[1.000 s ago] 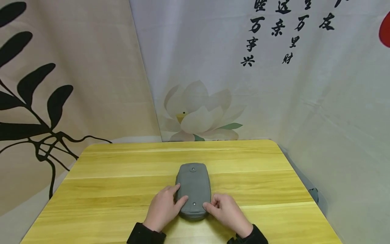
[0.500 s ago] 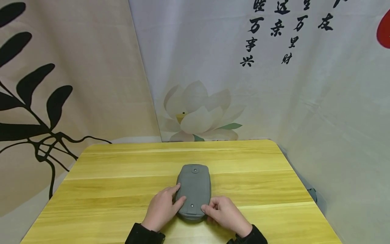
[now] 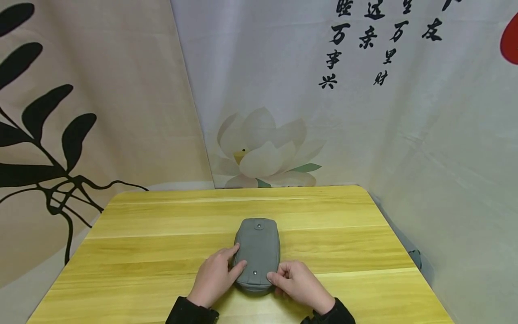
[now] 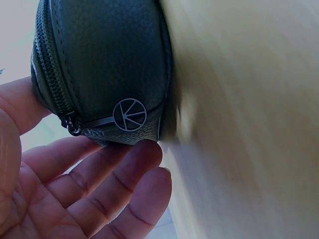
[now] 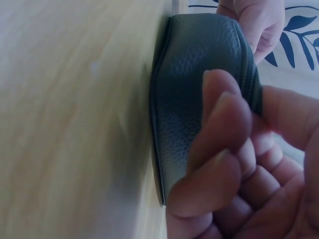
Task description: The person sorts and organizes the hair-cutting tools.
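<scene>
A grey zip pouch (image 3: 258, 252) with pebbled, leather-like sides lies on the table, a metal snap near each end of its top. My left hand (image 3: 214, 276) holds its left side, thumb on the upper edge, fingers along the side. In the left wrist view, a round metal zipper pull (image 4: 129, 114) hangs at the end of the zipper (image 4: 50, 64), close to the fingers. At the pouch's near right corner, my right hand (image 3: 299, 283) pinches the edge with its thumb; the right wrist view has its other fingers (image 5: 207, 184) curled beside the wall. The pouch's inside is hidden.
The yellow wood-grain table (image 3: 162, 225) extends around the pouch on all sides. Behind it hangs a pale cloth (image 3: 275, 67) with a lotus print and dark writing. Another cloth (image 3: 133, 90) with a black plant print is at left.
Over the last second the pouch has turned slightly, its far end shifting a little to the right and its near end to the left. Both hands keep nearly the same places on it.
</scene>
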The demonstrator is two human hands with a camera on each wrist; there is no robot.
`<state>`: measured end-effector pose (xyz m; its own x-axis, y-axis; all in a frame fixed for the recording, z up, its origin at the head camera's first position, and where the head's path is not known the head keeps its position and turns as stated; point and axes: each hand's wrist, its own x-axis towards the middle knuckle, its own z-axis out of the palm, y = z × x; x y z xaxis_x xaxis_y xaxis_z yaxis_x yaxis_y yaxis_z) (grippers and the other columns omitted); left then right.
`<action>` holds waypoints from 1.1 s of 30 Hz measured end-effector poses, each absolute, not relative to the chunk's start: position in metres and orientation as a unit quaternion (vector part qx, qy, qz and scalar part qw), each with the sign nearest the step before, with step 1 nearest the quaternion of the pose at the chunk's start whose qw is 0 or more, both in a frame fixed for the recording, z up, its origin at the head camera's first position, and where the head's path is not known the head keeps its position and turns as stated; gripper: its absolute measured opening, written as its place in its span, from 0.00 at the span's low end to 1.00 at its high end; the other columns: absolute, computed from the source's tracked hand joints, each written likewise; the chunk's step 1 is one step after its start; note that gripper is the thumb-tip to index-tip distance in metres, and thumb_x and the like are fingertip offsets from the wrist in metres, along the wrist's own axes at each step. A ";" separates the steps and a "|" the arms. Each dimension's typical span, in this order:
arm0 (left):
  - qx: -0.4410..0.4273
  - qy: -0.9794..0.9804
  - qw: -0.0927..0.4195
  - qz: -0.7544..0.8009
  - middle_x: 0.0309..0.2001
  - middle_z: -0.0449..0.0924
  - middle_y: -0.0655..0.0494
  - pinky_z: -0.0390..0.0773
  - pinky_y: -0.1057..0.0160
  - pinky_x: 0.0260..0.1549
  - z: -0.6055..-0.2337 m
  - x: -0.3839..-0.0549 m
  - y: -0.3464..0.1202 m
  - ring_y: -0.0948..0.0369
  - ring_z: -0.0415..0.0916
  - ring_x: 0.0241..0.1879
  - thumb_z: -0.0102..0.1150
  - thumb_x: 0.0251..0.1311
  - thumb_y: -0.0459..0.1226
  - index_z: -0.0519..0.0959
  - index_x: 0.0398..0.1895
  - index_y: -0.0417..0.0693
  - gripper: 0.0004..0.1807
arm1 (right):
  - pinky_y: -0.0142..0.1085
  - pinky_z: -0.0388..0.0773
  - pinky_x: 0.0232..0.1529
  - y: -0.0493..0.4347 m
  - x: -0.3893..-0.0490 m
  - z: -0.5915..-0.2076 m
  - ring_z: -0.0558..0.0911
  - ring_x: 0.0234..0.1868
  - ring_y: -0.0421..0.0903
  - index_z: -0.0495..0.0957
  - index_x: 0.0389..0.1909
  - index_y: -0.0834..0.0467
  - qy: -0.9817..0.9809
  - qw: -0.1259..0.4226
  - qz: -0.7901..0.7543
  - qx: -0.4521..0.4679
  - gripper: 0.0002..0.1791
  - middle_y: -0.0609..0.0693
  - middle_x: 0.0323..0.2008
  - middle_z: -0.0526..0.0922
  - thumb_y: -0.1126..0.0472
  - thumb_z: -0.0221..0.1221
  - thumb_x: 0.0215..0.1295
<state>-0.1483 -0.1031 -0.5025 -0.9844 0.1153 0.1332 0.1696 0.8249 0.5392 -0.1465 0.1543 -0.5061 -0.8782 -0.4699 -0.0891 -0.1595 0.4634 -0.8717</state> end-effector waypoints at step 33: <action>-0.071 -0.932 0.023 -0.354 0.62 0.83 0.33 0.83 0.39 0.62 -0.504 -0.150 -0.100 0.39 0.82 0.63 0.70 0.70 0.44 0.78 0.70 0.35 0.31 | 0.27 0.66 0.18 0.154 -0.147 -0.506 0.74 0.17 0.33 0.81 0.26 0.55 0.850 0.153 -0.471 -0.180 0.22 0.47 0.22 0.88 0.45 0.64 0.77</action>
<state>-0.1501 -0.0999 -0.5042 -0.9889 0.1153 0.0935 0.1483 0.7395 0.6566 -0.1472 0.1543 -0.5063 -0.8885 -0.4501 -0.0898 -0.1625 0.4914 -0.8556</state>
